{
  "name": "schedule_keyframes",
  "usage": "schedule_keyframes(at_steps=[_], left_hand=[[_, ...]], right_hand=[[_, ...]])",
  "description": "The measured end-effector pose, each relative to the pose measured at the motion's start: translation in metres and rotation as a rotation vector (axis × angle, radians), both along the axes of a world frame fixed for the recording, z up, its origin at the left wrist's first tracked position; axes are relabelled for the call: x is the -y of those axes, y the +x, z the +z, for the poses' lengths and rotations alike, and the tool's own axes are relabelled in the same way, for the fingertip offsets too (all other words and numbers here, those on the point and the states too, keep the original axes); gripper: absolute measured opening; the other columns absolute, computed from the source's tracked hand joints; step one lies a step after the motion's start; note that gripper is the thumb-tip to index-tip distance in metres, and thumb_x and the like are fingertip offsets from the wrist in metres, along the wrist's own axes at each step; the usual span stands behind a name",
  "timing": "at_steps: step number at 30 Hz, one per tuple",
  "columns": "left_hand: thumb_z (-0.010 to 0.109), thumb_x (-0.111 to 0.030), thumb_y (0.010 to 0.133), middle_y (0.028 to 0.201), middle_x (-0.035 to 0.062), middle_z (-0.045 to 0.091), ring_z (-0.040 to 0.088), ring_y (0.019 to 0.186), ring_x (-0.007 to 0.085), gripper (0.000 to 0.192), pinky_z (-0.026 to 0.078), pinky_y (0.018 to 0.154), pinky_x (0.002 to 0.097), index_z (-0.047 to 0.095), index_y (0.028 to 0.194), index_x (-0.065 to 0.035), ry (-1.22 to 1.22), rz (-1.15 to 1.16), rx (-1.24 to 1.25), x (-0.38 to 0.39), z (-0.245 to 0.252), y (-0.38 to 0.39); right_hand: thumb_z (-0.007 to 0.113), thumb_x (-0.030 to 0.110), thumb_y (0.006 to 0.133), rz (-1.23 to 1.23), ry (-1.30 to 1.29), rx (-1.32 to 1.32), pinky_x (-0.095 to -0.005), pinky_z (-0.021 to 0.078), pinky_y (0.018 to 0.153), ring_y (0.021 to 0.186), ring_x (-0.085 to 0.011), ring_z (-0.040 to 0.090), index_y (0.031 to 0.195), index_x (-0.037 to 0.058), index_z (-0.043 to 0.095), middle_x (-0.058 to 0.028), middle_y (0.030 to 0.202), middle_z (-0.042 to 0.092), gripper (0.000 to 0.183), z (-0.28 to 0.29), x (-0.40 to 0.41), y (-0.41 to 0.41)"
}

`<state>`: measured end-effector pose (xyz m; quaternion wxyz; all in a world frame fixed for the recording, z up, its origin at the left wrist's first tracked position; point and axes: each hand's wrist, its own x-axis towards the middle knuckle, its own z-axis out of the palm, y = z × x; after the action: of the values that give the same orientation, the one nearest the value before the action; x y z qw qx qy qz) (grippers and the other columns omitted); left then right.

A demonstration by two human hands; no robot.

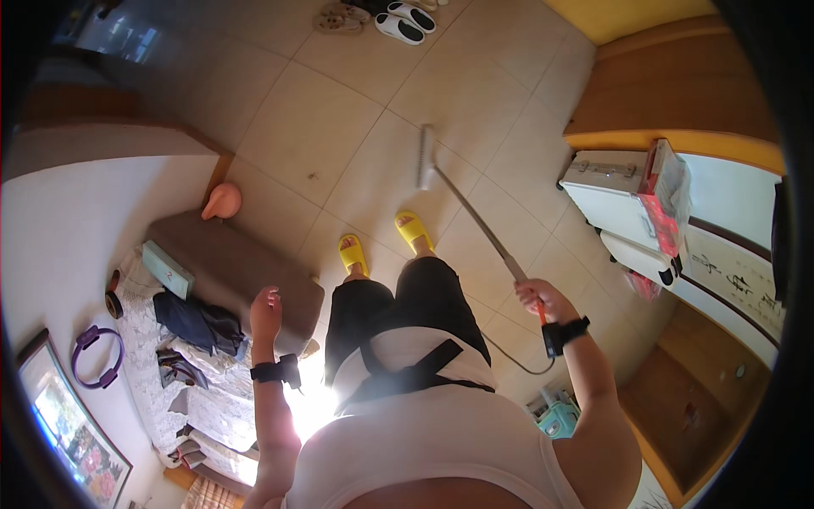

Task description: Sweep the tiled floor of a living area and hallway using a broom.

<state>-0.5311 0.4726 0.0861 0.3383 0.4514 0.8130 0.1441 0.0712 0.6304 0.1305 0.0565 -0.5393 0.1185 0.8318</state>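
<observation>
My right hand (540,300) is wrapped around the upper part of a long-handled floor broom (477,217). Its grey pole slants forward and left to a narrow pale broom head (425,157), blurred, on the tiled floor (331,133) beyond my feet. An orange piece (542,312) shows just below the grip. My left hand (266,313) hangs beside the brown upholstered bench (254,267), fingers curled, with nothing seen in it. Whether its fingers are fully closed is unclear. Both wrists wear black strapped devices. Yellow slippers (414,230) are on my feet.
A pink rounded object (224,201) stands at the bench's far end. Clothes (197,321) and a pale box (168,270) lie on the lace-covered seat at left. Right, a white suitcase (610,197) stands by a wooden cabinet (674,95). Several shoes (406,23) sit far ahead.
</observation>
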Motion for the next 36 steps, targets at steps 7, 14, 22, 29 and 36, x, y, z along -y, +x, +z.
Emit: schedule_keyframes(at_steps=[7, 14, 22, 29, 36], left_hand=[[0.053, -0.009, 0.084, 0.085, 0.0146, 0.065, 0.064, 0.073, 0.0270, 0.019, 0.051, 0.064, 0.0353, 0.060, 0.101, -0.0035, -0.039, -0.144, 0.117, 0.010, -0.034, -0.048], [0.053, -0.010, 0.085, 0.085, 0.0141, 0.064, 0.063, 0.073, 0.0264, 0.019, 0.050, 0.065, 0.0361, 0.059, 0.101, -0.0034, -0.133, -0.296, 0.068, 0.034, -0.046, -0.101], [0.052, -0.010, 0.085, 0.086, 0.0136, 0.064, 0.062, 0.074, 0.0264, 0.019, 0.050, 0.066, 0.0355, 0.058, 0.102, -0.0030, -0.134, -0.343, 0.040, 0.030, -0.041, -0.124], [0.052, -0.010, 0.085, 0.086, 0.0145, 0.064, 0.063, 0.074, 0.0264, 0.018, 0.050, 0.066, 0.0354, 0.059, 0.100, -0.0024, -0.133, -0.378, 0.045, 0.011, -0.040, -0.122], [0.054, -0.010, 0.084, 0.082, 0.0138, 0.064, 0.063, 0.072, 0.0270, 0.018, 0.050, 0.065, 0.0362, 0.059, 0.099, -0.0027, -0.104, -0.341, 0.021, -0.012, -0.029, -0.101]], right_hand=[[0.046, 0.007, 0.085, 0.105, 0.052, 0.380, -0.0251, 0.0322, 0.037, 0.036, -0.0124, 0.037, 0.057, 0.0091, 0.039, -0.0009, 0.047, 0.039, 0.029, -0.034, 0.062, 0.001], [0.046, 0.002, 0.081, -0.159, 0.006, 0.242, -0.0223, 0.0308, 0.040, 0.042, -0.0110, 0.037, 0.062, 0.0072, 0.042, -0.0012, 0.052, 0.039, 0.021, -0.140, 0.089, -0.069], [0.055, 0.006, 0.082, 0.118, 0.055, 0.059, -0.0293, 0.0482, 0.056, 0.053, -0.0205, 0.055, 0.065, 0.0023, 0.051, -0.0086, 0.060, 0.054, 0.017, -0.063, 0.098, -0.241], [0.054, 0.006, 0.081, 0.138, 0.126, -0.294, -0.0270, 0.0448, 0.053, 0.052, -0.0181, 0.053, 0.065, 0.0014, 0.051, -0.0076, 0.057, 0.052, 0.017, -0.088, 0.064, -0.285], [0.046, 0.017, 0.092, 0.063, 0.293, -0.287, -0.0191, 0.0254, 0.042, 0.044, -0.0039, 0.030, 0.061, 0.0140, 0.038, 0.0072, 0.054, 0.031, 0.032, -0.056, 0.046, -0.194]])
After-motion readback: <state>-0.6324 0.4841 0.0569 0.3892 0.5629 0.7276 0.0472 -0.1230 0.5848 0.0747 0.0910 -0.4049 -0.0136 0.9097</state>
